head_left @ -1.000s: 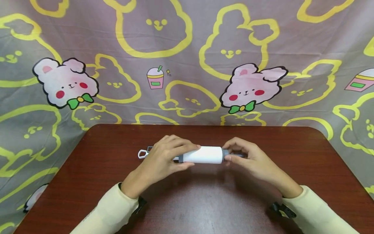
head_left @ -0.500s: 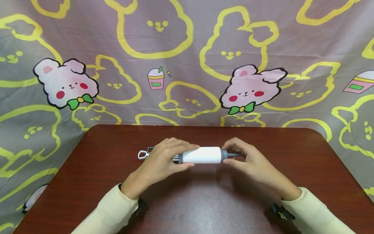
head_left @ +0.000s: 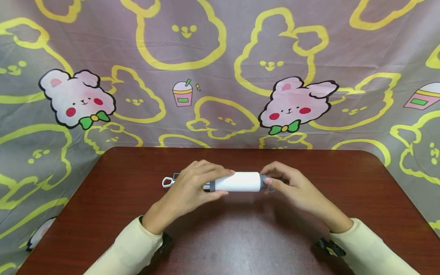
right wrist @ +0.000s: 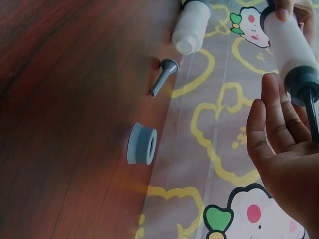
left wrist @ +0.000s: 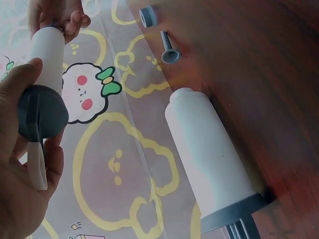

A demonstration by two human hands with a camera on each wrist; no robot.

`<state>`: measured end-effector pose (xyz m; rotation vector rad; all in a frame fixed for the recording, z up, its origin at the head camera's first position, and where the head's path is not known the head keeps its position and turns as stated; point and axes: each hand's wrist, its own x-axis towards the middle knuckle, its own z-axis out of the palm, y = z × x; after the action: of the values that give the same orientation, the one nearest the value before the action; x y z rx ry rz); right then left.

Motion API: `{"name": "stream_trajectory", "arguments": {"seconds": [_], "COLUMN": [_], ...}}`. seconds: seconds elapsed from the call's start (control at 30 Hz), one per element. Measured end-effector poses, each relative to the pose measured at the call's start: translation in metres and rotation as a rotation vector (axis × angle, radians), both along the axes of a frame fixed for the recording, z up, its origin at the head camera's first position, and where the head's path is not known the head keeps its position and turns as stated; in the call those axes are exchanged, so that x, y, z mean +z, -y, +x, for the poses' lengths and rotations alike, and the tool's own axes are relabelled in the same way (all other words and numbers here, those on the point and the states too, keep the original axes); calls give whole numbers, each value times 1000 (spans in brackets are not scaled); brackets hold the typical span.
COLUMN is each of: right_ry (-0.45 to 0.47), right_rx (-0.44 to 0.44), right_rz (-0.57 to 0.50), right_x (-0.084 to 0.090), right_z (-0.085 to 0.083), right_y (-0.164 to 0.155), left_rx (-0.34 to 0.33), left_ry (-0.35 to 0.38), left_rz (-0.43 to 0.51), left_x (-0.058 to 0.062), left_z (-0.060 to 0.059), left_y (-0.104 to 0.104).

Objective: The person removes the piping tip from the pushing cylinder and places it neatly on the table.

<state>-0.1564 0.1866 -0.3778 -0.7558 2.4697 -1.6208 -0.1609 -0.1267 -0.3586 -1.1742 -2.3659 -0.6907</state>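
A white hand pump [head_left: 242,181] with grey ends is held level over the table by both hands. My left hand [head_left: 192,187] grips its rear part, thumb in front and fingers over the top. A white loop handle [head_left: 167,182] sticks out left of that hand. At the other end, my right hand [head_left: 295,187] holds the grey collar [right wrist: 300,79] between thumb and forefinger. Its other fingers are spread beneath the collar in the right wrist view. A thin grey nozzle [right wrist: 312,114] points out of the collar, mostly covered by the right hand in the head view.
Both wrist views show a second white pump [left wrist: 209,154] lying on the dark wooden table [head_left: 240,236], with a loose grey nozzle [right wrist: 163,78] and a loose grey collar [right wrist: 142,144]. These are hidden behind the hands in the head view. A cartoon-print cloth [head_left: 220,76] hangs beyond the table.
My right thumb has shifted up across the collar, and the nozzle that showed half a second ago is now mostly covered. The left hand and the pump stay nearly still.
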Motion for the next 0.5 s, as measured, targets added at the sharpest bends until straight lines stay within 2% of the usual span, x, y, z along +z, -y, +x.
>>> {"name": "stream_trajectory", "arguments": {"seconds": [0.23, 0.5], "right_ry": [-4, -61], "right_rx": [0, -32], "right_rz": [1, 31], "right_x": [-1, -2], "right_z": [-2, -1], "right_y": [1, 3], "left_rx": [-4, 11], "left_ry": [-16, 37], "left_rz": [-2, 15], "left_x": [-1, -1], "left_z": [-1, -1], "left_y": [0, 0]}}
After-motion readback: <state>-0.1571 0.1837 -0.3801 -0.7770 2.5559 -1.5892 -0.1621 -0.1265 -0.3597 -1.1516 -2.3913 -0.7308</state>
